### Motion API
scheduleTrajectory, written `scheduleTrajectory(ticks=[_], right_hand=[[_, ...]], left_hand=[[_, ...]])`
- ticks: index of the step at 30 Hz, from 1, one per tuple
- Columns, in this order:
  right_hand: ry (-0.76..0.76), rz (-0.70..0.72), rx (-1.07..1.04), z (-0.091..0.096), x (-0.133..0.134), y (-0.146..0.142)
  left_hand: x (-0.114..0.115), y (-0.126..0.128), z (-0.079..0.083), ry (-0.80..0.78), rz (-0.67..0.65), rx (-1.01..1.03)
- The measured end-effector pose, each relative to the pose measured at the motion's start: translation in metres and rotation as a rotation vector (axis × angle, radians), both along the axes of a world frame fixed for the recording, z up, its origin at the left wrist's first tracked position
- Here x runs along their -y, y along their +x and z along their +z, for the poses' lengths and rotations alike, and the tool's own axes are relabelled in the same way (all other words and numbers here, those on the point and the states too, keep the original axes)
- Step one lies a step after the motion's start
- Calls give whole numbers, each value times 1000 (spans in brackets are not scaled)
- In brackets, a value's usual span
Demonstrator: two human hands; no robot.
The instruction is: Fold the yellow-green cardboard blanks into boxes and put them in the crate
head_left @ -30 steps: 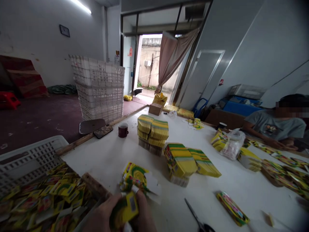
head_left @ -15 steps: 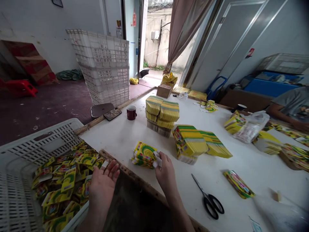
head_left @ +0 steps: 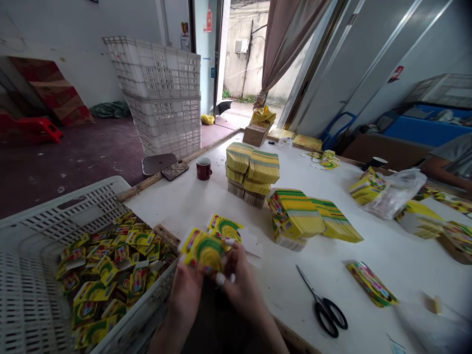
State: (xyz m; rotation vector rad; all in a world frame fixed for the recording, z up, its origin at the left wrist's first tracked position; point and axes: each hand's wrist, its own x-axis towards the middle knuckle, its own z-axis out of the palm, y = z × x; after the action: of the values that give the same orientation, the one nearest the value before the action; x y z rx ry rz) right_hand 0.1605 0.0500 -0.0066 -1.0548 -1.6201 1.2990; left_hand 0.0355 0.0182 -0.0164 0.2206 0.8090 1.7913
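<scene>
A yellow and green printed small carton [head_left: 201, 251], somewhat blurred, is held up over the table's near edge between my two hands. My left hand [head_left: 189, 285] grips its lower left side. At the right end, my right hand [head_left: 238, 275] has its fingers closed around it, with white covers on some fingertips. Just behind lies another yellow carton [head_left: 226, 227] on the white table, with white flaps sticking out to its right. Left of my hands, a white plastic crate [head_left: 47, 209] holds many such cartons [head_left: 105, 270], loosely piled.
Stacked flat cartons [head_left: 252, 167] and more bundles [head_left: 297, 214] stand mid-table. Black scissors [head_left: 326, 309] lie at right, near a single carton [head_left: 371, 283]. A dark red mug [head_left: 203, 168] and a phone [head_left: 175, 170] sit at the left edge. A co-worker's arm [head_left: 448, 169] shows far right.
My left hand, open over the crate's edge before, has moved right and closed on the carton. My right hand has drawn a carton toward me from the small pile on the table.
</scene>
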Motion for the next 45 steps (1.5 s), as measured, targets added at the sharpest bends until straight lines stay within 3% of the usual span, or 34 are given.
scheduleTrajectory(ticks=[2,4,7,12,16,20,22,24,27,29,31,32,37,40,45], right_hand=[[-131,171,-182,2,19,-9],[-207,204,-270,0,32,-16],[-185,157,-235,-6,37,-20],[-97,61,-200,-1,21,-5],[114,38,-36,7,12,16],[413,-15,185,12,7,33],[542,-5,334,17,7,37],[635,72,444,21,10,35],[686,138,442,21,16,28],[619,-42,330,13,18,25],[449,-223,149,2,17,23],[338,-241,44,-3,16,22],[-155,-36,-324,-13,12,13],[-251,-44,-367,-9,13,6],[-318,-49,-395,-11,16,3]], left_hand=[[-3,4,9,49,18,16],[-6,6,15,82,85,-1],[-5,6,16,37,150,-73],[4,1,-2,-58,42,-286],[6,-13,-11,-129,25,-396],[8,-38,12,-48,15,-553],[12,-47,29,54,-87,-721],[14,-49,40,25,-216,-980],[13,-39,41,-35,-443,-1228],[12,-30,33,-54,-427,-1274],[11,-22,25,-71,-322,-1280],[11,-20,22,-75,-286,-1276],[14,-11,15,-66,-267,-1202],[15,-5,13,-11,-305,-1195],[16,1,11,117,-444,-1376]])
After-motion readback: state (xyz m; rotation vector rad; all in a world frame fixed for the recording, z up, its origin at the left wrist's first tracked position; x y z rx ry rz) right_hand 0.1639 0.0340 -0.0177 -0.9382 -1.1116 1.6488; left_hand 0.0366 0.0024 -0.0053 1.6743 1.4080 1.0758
